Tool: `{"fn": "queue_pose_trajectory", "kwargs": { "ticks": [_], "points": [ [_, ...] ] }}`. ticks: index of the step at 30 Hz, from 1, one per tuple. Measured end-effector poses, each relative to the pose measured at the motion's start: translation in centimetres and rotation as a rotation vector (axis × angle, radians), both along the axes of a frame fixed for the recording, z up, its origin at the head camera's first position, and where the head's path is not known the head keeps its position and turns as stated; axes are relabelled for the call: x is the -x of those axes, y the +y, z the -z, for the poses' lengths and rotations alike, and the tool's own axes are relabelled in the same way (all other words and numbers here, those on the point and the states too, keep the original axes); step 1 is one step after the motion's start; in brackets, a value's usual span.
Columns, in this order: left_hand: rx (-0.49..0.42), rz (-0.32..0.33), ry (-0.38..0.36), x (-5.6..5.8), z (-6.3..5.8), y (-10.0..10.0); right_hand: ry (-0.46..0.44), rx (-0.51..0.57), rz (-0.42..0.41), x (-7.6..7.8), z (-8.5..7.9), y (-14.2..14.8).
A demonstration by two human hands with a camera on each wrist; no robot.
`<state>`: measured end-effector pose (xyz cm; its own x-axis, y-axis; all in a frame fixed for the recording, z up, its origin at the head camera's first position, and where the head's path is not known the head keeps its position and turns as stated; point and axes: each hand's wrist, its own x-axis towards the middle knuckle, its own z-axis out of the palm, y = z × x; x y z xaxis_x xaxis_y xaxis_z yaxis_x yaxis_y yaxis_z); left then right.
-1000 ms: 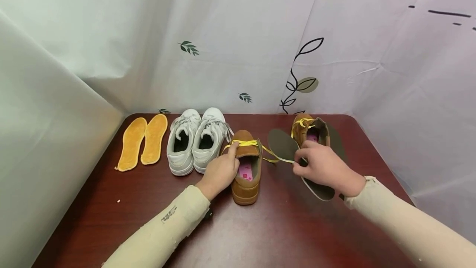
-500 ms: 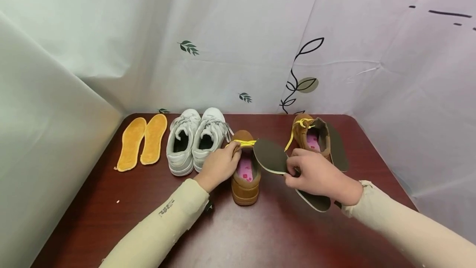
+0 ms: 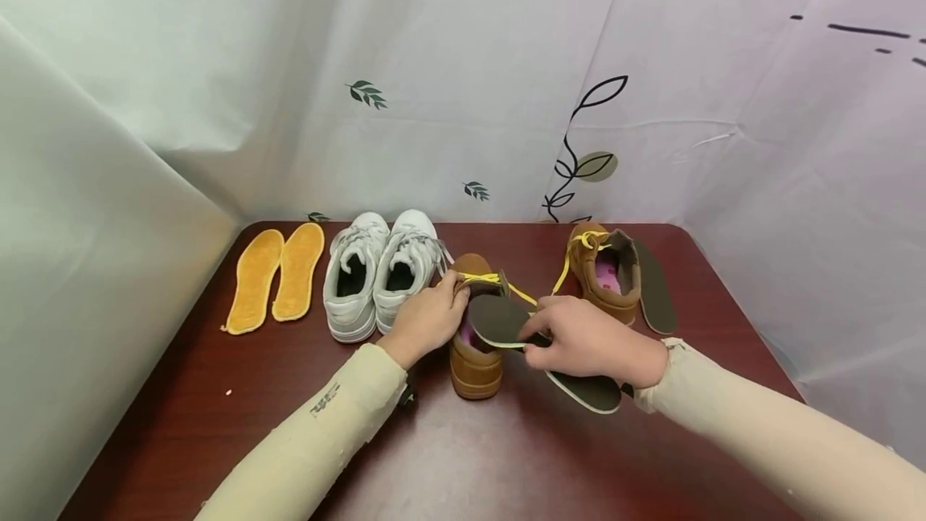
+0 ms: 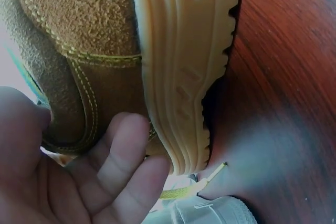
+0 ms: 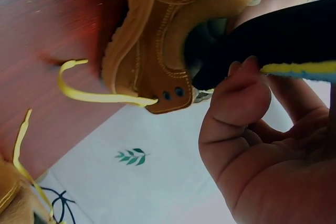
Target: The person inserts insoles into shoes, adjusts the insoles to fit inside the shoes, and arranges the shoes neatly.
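Note:
A brown suede shoe [image 3: 476,372] with yellow laces stands mid-table, heel towards me, its inside pink. My left hand [image 3: 427,322] holds the left side of its opening near the tongue. In the left wrist view, curled fingers [image 4: 123,156] touch the shoe's side above the pale rubber sole [image 4: 173,72]. My right hand [image 3: 589,344] pinches a dark insole [image 3: 499,318] at its middle, tilted, with one end over the shoe's opening. The right wrist view has that insole [image 5: 294,35] entering the opening, its edge yellow and light blue; the tip is hidden inside.
A second brown shoe [image 3: 606,280] stands at the back right, beside another dark insole [image 3: 654,288]. Left of my left hand are two white sneakers [image 3: 350,308] and two orange insoles [image 3: 256,280]. Printed white curtains [image 3: 463,103] enclose the table [image 3: 463,465].
My right hand has carried the dark insole leftward, from near the second brown shoe to over the opening of the middle one. My left hand stays at that shoe, its index finger drawn in.

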<state>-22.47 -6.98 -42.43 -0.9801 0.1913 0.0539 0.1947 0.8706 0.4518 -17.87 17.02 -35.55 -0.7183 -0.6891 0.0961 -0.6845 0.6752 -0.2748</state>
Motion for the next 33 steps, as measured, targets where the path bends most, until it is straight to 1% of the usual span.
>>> {"fn": "queue_pose_trajectory", "kwargs": {
  "ticks": [4, 10, 15, 19, 21, 23, 28, 33],
  "points": [
    [-0.003, 0.013, -0.013, -0.1, -0.1, 0.0, -0.047, -0.007, -0.036, 0.6, -0.2, -0.7],
    [-0.001, 0.033, 0.016, -0.2, 0.2, 0.2, -0.114, -0.04, -0.063, 1.4, -0.6, -1.6],
    [-0.01, 0.031, 0.041, -0.1, 0.4, 0.3, -0.201, -0.069, -0.032, 2.4, -1.0, -2.4],
    [-0.008, 0.019, 0.039, -0.1, 0.5, 0.4, -0.292, -0.075, -0.003, 3.2, -1.0, -3.2],
    [-0.007, 0.018, 0.031, -0.1, 0.5, 0.4, -0.318, -0.08, 0.013, 3.6, -0.9, -3.6],
    [-0.007, 0.02, 0.028, -0.1, 0.5, 0.4, -0.326, -0.095, 0.039, 4.0, -0.7, -3.9],
    [0.002, 0.015, 0.028, -0.1, 0.7, 0.5, -0.304, -0.114, 0.086, 4.7, 0.3, -4.7],
    [0.009, 0.01, 0.037, -0.1, 0.9, 0.6, -0.287, -0.116, 0.117, 4.9, 0.9, -5.5]
  ]
}}
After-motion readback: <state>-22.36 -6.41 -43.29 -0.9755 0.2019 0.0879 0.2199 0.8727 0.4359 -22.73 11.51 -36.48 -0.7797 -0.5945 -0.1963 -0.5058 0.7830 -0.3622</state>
